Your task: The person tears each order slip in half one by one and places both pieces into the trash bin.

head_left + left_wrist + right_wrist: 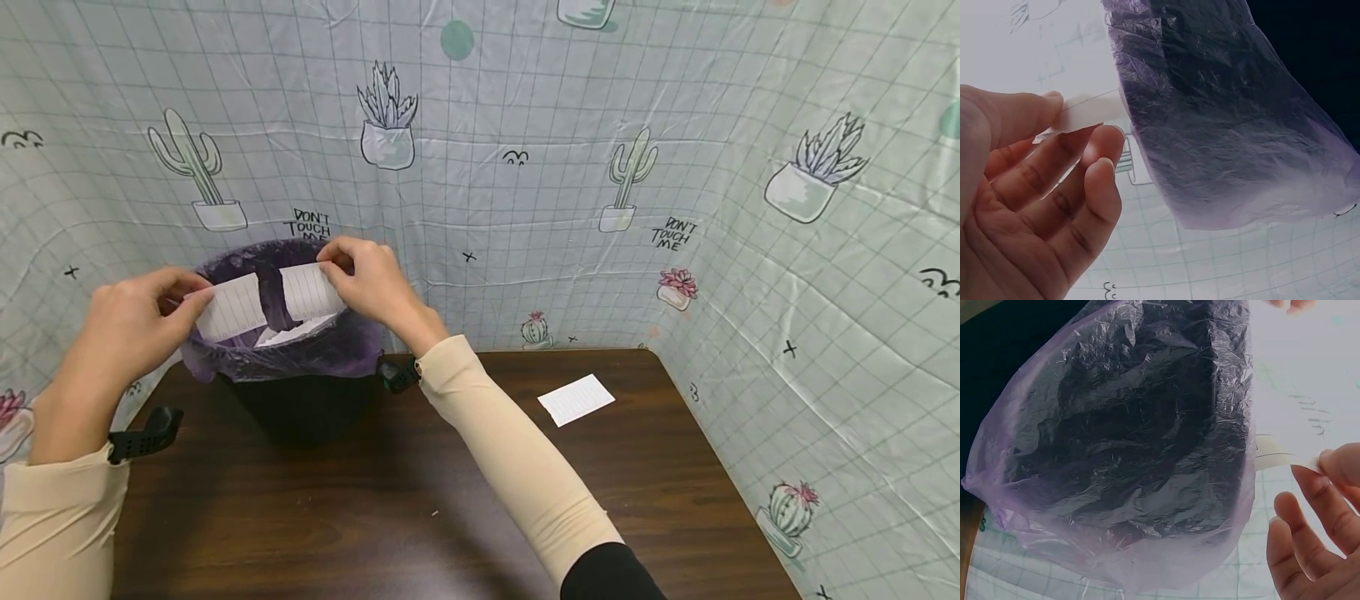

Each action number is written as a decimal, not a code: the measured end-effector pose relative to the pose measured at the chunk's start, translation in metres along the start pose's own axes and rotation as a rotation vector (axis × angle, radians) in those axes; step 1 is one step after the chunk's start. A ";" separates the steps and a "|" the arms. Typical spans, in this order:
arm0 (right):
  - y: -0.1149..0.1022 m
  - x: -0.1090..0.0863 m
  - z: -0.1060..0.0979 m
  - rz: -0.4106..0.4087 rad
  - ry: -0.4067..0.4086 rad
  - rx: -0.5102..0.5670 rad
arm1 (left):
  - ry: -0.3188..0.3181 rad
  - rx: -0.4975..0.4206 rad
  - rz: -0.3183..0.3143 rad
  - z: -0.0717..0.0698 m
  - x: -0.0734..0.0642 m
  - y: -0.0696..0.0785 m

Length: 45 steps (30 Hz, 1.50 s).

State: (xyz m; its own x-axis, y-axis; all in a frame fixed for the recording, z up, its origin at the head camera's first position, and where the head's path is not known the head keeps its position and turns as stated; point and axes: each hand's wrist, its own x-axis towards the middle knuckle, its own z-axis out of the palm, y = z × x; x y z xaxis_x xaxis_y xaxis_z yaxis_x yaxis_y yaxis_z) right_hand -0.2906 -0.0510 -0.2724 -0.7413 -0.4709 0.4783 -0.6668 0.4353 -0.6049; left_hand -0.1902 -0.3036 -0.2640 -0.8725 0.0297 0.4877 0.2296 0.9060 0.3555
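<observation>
Over a black trash bin [300, 408] lined with a purple plastic bag [292, 360], both hands hold lined white paper. The left hand [138, 321] pinches one paper piece [231, 310] by its outer end between thumb and fingers. On the other side, the right hand [375, 275] pinches a second piece [309, 292] at its upper corner. A dark, ragged-edged gap separates the two pieces. Below them, more white paper [296, 332] shows inside the bag. In the left wrist view the pinched paper [1088, 112] passes behind the bag's edge; the right wrist view shows likewise.
A small lined paper slip [577, 400] lies on the brown wooden table [450, 467] to the right. A tiny white scrap [435, 512] lies near the front. Cactus-print curtains [480, 208] stand behind and at both sides, close to the bin.
</observation>
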 end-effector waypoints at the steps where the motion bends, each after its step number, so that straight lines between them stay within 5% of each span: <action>1: 0.000 0.000 0.000 0.001 0.000 0.005 | -0.010 0.000 -0.004 0.000 0.000 0.000; 12: 0.004 -0.005 0.000 0.066 -0.036 0.088 | -0.035 0.002 -0.003 0.002 -0.006 0.010; 21: 0.017 -0.027 -0.009 0.027 0.047 0.075 | 0.057 -0.032 0.106 0.010 -0.014 0.038; 27: 0.034 -0.051 -0.017 0.008 0.075 0.104 | 0.053 -0.131 0.157 0.026 -0.020 0.062; 35: 0.067 -0.090 -0.021 0.039 0.055 0.060 | 0.046 -0.244 0.210 0.067 -0.034 0.092; 45: 0.122 -0.144 -0.024 0.177 0.042 0.053 | -0.096 -0.404 0.151 0.144 -0.058 0.112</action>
State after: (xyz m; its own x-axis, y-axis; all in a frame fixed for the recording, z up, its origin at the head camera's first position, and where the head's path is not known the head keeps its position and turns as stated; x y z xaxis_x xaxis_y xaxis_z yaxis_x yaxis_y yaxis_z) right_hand -0.2670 0.0886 -0.4001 -0.8502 -0.3571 0.3869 -0.5212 0.4668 -0.7144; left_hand -0.1754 -0.1428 -0.3670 -0.8480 0.2058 0.4884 0.4912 0.6511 0.5785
